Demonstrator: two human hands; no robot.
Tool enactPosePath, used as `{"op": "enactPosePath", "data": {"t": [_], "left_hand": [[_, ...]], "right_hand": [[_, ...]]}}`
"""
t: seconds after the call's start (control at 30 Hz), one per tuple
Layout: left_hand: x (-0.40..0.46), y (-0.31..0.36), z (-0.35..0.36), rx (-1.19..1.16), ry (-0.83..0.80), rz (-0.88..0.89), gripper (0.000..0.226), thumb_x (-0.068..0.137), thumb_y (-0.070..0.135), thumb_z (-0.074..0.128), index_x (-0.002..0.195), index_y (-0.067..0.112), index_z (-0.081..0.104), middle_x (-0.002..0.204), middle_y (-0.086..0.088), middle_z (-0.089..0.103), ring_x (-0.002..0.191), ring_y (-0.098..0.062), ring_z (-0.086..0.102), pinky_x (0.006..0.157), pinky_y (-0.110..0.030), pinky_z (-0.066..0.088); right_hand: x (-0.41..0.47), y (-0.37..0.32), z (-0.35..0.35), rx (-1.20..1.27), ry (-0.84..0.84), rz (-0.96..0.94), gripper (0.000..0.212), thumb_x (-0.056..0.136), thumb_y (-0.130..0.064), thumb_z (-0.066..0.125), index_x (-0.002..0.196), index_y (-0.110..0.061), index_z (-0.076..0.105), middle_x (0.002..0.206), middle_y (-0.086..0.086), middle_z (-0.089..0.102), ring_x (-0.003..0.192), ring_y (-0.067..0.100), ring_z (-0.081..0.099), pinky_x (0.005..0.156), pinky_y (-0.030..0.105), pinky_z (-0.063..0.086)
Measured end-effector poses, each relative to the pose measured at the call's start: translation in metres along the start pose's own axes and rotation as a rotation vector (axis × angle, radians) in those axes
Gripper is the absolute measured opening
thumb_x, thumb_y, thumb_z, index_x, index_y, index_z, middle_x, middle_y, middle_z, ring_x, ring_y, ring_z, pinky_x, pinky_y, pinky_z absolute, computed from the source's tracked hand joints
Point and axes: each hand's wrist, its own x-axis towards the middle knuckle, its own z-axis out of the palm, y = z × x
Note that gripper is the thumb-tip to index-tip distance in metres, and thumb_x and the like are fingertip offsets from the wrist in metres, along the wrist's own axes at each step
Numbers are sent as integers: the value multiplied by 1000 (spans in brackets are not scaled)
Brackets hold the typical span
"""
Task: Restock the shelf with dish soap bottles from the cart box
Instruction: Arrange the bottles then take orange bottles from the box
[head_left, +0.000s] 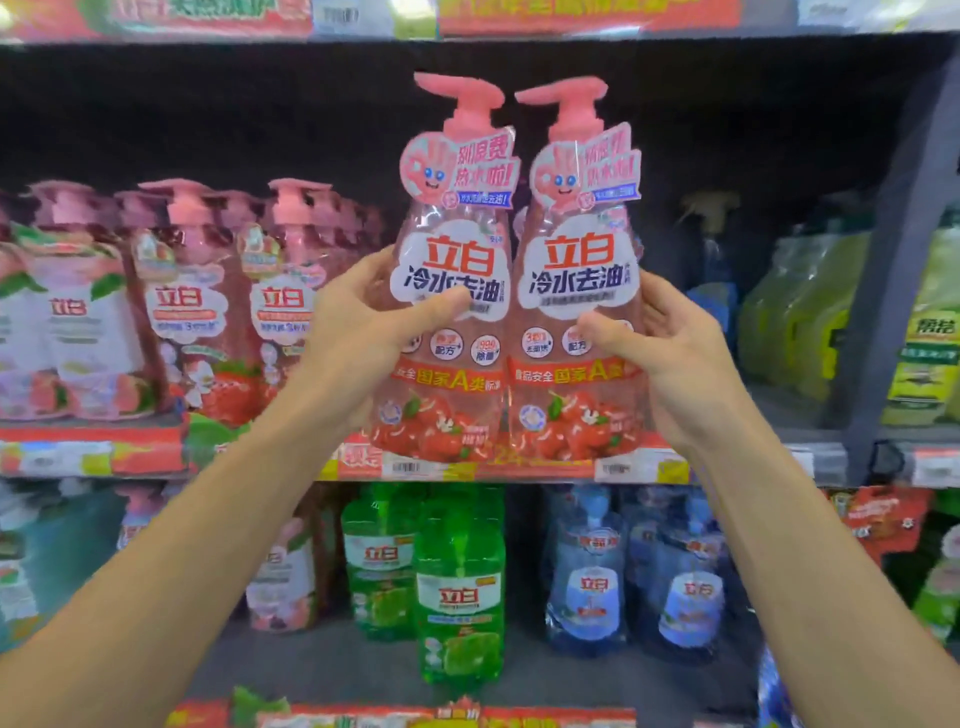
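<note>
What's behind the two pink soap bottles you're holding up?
Behind the two pink pump-top soap bottles, held by the left hand and right hand, is a dark shelf gap. The shelf floor directly behind them is covered, so anything there is hidden.

Both forearms raised, left hand (358, 317) and right hand (670, 338) gripping, thumbs forward

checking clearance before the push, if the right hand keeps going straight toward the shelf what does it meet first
Probably nothing near: the right hand, gripping the twin pack of pink pump dish soap bottles, points into a dark empty gap in the shelf; its back panel seems first, though depth is unclear.
</note>
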Motion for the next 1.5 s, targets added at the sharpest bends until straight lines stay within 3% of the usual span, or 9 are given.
{"op": "enactPosePath", "data": {"t": [0.1,0.37,0.67,0.8,1.1,1.2,1.27,1.37,1.5], "left_hand": [[21,-10,6,-25,0,31,51,77,14,81,124,13,62,106,1,75,91,-10,73,70,-19,56],[70,-31,9,-75,-20,15,53,76,15,83,124,12,61,107,-2,74,88,-14,74,68,-26,59],[86,-70,11,-98,-42,-57,51,77,16,82,123,16,62,109,-2,74,100,-21,72,89,-45,58],[87,-75,13,-75,-36,-52,52,77,18,83,124,16,61,110,-1,74,103,-21,70,92,-45,56],[72,-87,12,27,3,21,47,89,27,71,133,17,56,114,4,71,100,-6,69,79,-21,56],[66,-88,15,213,13,75,61,94,34,63,148,22,36,123,17,62,96,19,59,72,-2,46],[58,-86,16,303,5,62,77,95,41,59,156,25,15,124,26,54,97,27,52,81,-3,47],[46,-87,13,645,68,134,100,83,63,63,156,25,6,148,9,40,130,-6,47,108,-39,43],[27,-90,19,950,63,160,127,71,73,65,155,19,-15,154,-4,20,138,-25,35,106,-41,38]], "right_hand": [[17,-1,-2,29,22,-8,38,75,-15,78,112,-21,69,109,-1,75,94,12,73,61,28,59],[53,22,8,26,81,6,41,83,-14,77,122,-19,64,112,-1,75,99,19,74,67,33,61],[64,52,0,28,109,69,57,69,-23,80,124,-17,65,113,-5,75,108,15,70,81,33,59],[62,61,-5,79,119,135,57,69,-24,80,124,-17,64,112,0,75,101,23,73,70,41,61],[60,67,-14,95,52,186,69,75,-21,76,138,-19,49,114,1,75,103,21,73,78,45,60],[57,68,-13,42,41,199,63,77,-27,76,134,-23,50,116,-1,74,107,21,71,82,48,61],[52,67,-11,-38,38,181,63,76,-34,77,132,-26,51,118,-5,72,109,17,70,88,49,59],[39,61,-11,-385,-2,116,75,69,-51,81,136,-40,48,120,-13,65,109,10,67,97,45,56],[25,60,0,-855,68,45,110,55,-72,81,148,-44,28,126,-8,47,122,17,53,101,46,49]]}}
